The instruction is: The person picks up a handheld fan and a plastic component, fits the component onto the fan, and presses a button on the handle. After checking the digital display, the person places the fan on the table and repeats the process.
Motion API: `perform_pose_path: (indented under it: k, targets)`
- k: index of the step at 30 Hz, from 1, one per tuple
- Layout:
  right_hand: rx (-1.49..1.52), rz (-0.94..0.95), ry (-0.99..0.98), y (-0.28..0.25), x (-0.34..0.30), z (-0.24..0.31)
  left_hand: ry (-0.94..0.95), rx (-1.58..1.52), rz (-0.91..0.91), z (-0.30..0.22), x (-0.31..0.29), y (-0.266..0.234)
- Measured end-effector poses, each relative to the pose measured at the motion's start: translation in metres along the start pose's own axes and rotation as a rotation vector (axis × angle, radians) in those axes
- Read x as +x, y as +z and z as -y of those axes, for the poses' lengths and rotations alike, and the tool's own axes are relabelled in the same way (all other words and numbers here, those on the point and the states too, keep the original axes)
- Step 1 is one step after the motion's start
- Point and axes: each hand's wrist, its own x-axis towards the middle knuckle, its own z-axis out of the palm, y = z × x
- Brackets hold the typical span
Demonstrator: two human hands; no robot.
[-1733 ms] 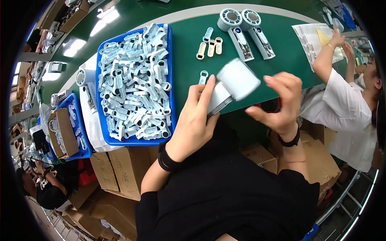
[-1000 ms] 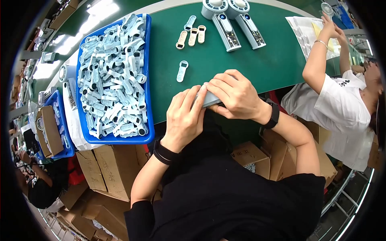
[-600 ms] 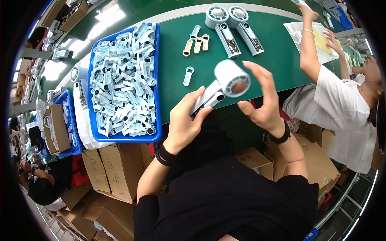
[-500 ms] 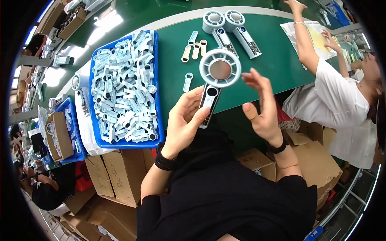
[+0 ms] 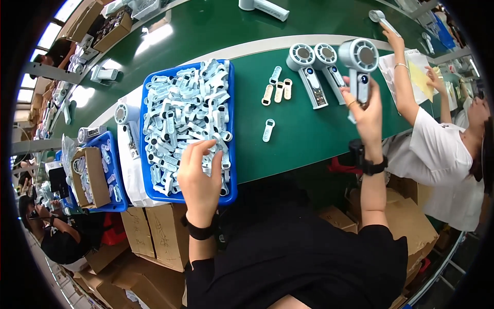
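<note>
My right hand (image 5: 368, 116) is wrapped round the handle of a pale blue handheld fan (image 5: 362, 55), raised over the green table with its round head up. Just left of it, two similar fans (image 5: 312, 87) lie side by side with circuit parts bare along their handles. My left hand (image 5: 198, 177) hovers at the near right corner of a blue tray (image 5: 232, 103), fingers bent and thumb apart, with nothing seen in it. Heaped inside the tray are many small pale blue covers (image 5: 172, 121). Between tray and fans lie a lone blue cover (image 5: 268, 130) and several cream ones (image 5: 278, 92).
Another fan (image 5: 126, 129) lies on a white bag left of the tray. On the far belt is one more fan (image 5: 265, 8). At the right, a co-worker (image 5: 437, 139) reaches over papers (image 5: 411, 77). Cardboard boxes (image 5: 159, 232) stand under the table edge.
The fan has passed from my left hand to my right, which has carried it right beside the other two. My left hand has moved left to the tray. The view has shifted too.
</note>
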Motion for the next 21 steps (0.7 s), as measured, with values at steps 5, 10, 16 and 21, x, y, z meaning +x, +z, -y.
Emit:
perform_pose_path:
  k: [5, 10, 16, 21]
  targets:
    - [-0.276, 0.153, 0.151, -0.060, 0.076, -0.062, -0.167, 0.361, -0.025, 0.027, 0.006, -0.010]
    - [-0.292, 0.324, 0.256, -0.047, 0.081, -0.095, -0.164, 0.420, -0.018, 0.037, 0.015, -0.004]
    - [-1.003, 0.292, 0.025, -0.053, 0.123, -0.063, -0.300, 0.036, 0.090, 0.045, 0.022, -0.017]
    - [-0.885, 0.519, -0.115, 0.036, 0.207, -0.011, -0.442, -0.453, -0.058, 0.032, 0.021, -0.026]
